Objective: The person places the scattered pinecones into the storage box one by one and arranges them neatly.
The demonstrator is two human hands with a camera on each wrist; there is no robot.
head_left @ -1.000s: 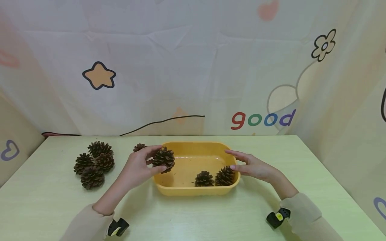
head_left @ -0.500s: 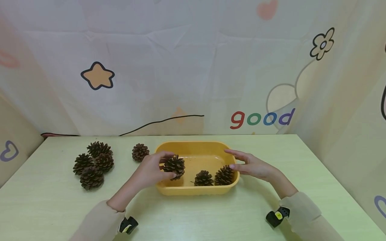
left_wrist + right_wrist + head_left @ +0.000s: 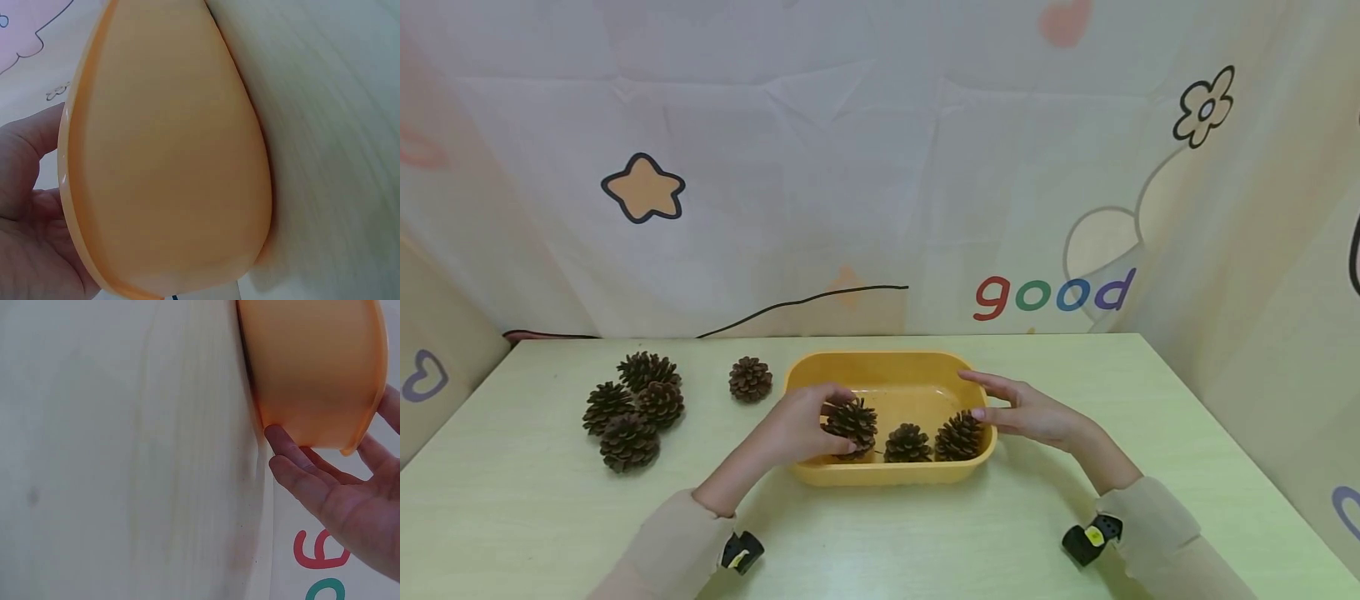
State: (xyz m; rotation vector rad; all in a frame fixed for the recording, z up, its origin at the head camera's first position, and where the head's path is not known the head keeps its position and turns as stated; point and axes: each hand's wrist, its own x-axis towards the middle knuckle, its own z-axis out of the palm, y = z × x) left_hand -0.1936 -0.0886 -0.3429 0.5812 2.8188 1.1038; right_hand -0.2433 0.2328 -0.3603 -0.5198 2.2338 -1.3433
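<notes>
In the head view, a yellow plastic basin [image 3: 880, 475] sits in the middle of the table. My left hand [image 3: 808, 425] reaches over its left end and holds a brown pine cone [image 3: 855, 425] low inside, between thumb and fingers. Two more pine cones, a smaller one [image 3: 907, 443] and a larger one [image 3: 958, 437], stand along the basin's near wall, to the right. My right hand [image 3: 1026, 410] holds the right end of the basin, thumb over the rim, other fingers against the outer wall in the right wrist view. The basin's wall hides the held cone in the left wrist view.
A single pine cone [image 3: 750, 379] lies left of the basin on the pale green table [image 3: 880, 542]. Farther left, several pine cones [image 3: 634, 408] are clustered together. Behind the table hangs a printed cloth [image 3: 820, 183], and cloth also lines both sides.
My left hand has carried its pine cone rightward and down into the basin, beside the small cone. The lone cone on the table has come into full view. My right hand stays put.
</notes>
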